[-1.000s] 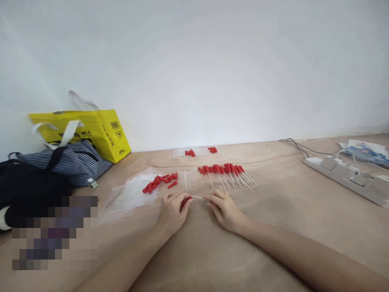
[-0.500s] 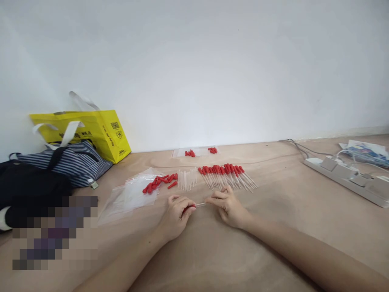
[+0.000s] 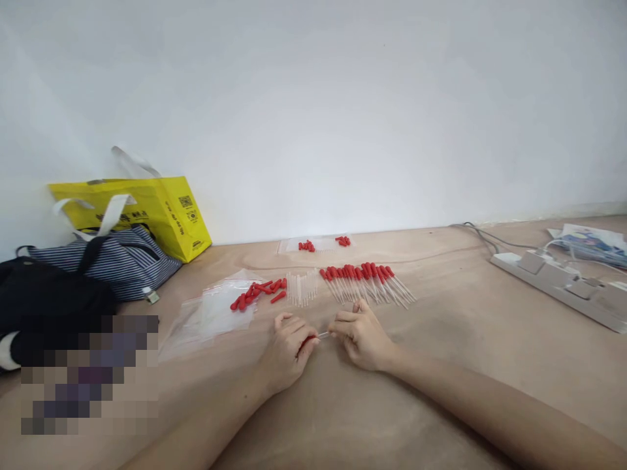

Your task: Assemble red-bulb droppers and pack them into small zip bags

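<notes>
in the head view, the left hand (image 3: 288,346) has its fingers curled in and pinched on a red rubber bulb (image 3: 307,341), mostly hidden by them. the right hand (image 3: 361,336) has its fingertips drawn together on a thin clear tube (image 3: 324,335), which spans the short gap between the hands, close to the bulb; whether the tube sits inside the bulb i cannot tell. both hands are low over the near part of the surface (image 3: 392,418).

just beyond them lie a cluster of bare clear tubes (image 3: 302,288) and, to its right, a row of red-topped droppers (image 3: 362,277). left of the tubes, loose red bulbs (image 3: 249,295) lie partly over flat clear zip bags (image 3: 215,313). near the wall, another clear bag (image 3: 289,246) lies with two groups of small red bulbs (image 3: 306,246) and some clear tubes; i cannot tell whether these are in it or on it.

at the left, a yellow carrier bag (image 3: 179,222) stands behind a striped bag (image 3: 122,258) and a black bag (image 3: 53,287), their contents hidden. a power strip (image 3: 558,284) holding plugged-in adapters lies at the right.
</notes>
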`<action>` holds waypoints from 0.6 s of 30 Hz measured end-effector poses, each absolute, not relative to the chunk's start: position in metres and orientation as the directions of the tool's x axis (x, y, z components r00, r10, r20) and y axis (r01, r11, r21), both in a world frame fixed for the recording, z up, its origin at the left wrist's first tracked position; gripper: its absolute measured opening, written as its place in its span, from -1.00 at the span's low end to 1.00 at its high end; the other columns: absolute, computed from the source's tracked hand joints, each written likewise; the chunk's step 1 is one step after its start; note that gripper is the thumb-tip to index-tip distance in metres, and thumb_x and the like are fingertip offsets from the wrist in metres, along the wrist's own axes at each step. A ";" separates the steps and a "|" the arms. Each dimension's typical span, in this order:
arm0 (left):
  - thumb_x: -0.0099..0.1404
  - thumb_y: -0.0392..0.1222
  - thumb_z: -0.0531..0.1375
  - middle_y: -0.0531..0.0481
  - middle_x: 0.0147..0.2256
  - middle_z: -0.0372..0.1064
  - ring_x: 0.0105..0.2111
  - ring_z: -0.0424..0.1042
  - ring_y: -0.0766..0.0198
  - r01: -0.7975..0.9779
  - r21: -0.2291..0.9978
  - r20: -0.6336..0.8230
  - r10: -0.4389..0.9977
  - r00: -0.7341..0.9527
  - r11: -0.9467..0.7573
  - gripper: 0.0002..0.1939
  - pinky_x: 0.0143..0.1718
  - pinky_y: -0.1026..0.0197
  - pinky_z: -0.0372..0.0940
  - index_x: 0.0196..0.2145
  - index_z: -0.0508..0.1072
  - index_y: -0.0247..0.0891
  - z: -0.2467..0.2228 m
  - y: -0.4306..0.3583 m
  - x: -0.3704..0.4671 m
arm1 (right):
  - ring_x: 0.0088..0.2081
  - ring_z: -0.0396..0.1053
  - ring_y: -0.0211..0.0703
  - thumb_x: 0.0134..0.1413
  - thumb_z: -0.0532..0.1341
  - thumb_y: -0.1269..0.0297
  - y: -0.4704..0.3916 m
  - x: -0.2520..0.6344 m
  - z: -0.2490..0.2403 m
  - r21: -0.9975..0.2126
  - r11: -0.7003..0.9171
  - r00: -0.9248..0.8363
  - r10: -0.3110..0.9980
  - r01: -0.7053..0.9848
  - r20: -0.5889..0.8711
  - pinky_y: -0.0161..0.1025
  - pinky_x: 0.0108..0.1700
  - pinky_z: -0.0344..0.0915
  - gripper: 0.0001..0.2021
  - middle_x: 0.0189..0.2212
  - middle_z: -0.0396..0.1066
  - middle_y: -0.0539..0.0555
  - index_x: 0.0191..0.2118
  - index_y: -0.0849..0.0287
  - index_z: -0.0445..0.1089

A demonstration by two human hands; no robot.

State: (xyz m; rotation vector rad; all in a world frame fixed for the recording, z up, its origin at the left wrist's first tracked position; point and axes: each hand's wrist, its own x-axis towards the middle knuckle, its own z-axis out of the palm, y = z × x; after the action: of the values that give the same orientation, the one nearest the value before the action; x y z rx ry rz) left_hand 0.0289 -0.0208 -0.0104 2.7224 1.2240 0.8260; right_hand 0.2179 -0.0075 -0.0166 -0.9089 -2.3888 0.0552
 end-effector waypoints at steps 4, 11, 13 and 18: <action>0.24 -0.19 -0.01 0.09 -0.56 0.33 -0.48 0.29 0.34 0.671 0.228 0.482 0.681 0.551 -0.705 -0.77 -0.12 0.08 -0.04 -0.52 0.31 -0.25 -0.012 -0.020 0.031 | -0.47 0.16 -0.31 0.03 0.02 0.47 -0.014 0.206 -0.015 -0.346 0.721 -0.590 0.691 0.600 0.418 -0.26 -0.30 -0.15 -0.81 -0.50 0.35 -0.03 -0.43 0.17 0.36; -0.02 0.08 0.23 0.02 -0.31 0.40 -0.20 0.33 0.13 0.766 0.311 0.461 0.794 0.397 -0.563 -0.53 -0.03 -0.05 -0.09 -0.17 0.30 -0.17 -0.003 -0.011 0.012 | -0.43 0.22 -0.30 0.13 -0.01 0.38 -0.008 0.218 -0.011 -0.411 0.657 -0.519 0.753 0.632 0.405 -0.27 -0.30 -0.13 -0.80 -0.44 0.37 -0.02 -0.34 0.14 0.36; 0.01 0.06 0.21 0.01 -0.26 0.41 -0.17 0.32 0.11 0.774 0.337 0.433 0.818 0.379 -0.537 -0.54 -0.03 -0.07 -0.09 -0.14 0.29 -0.14 -0.002 -0.009 0.007 | -0.43 0.22 -0.31 0.15 -0.03 0.36 -0.005 0.227 -0.010 -0.408 0.642 -0.502 0.764 0.649 0.405 -0.27 -0.31 -0.13 -0.78 -0.44 0.36 -0.03 -0.35 0.15 0.35; 0.18 -0.07 0.09 0.06 -0.30 0.43 -0.23 0.35 0.20 0.736 0.306 0.439 0.776 0.454 -0.604 -0.80 0.00 -0.09 -0.16 -0.22 0.37 -0.09 -0.004 -0.010 0.013 | -0.42 0.24 -0.32 0.18 -0.05 0.31 -0.005 0.236 -0.009 -0.363 0.671 -0.515 0.735 0.647 0.442 -0.28 -0.31 -0.10 -0.78 -0.43 0.36 -0.03 -0.31 0.14 0.33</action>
State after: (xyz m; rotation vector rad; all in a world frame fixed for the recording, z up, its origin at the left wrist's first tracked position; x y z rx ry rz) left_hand 0.0126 -0.0095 -0.0040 2.6168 1.3625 0.8483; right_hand 0.2361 -0.0050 -0.0093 -1.0630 -2.3130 0.2025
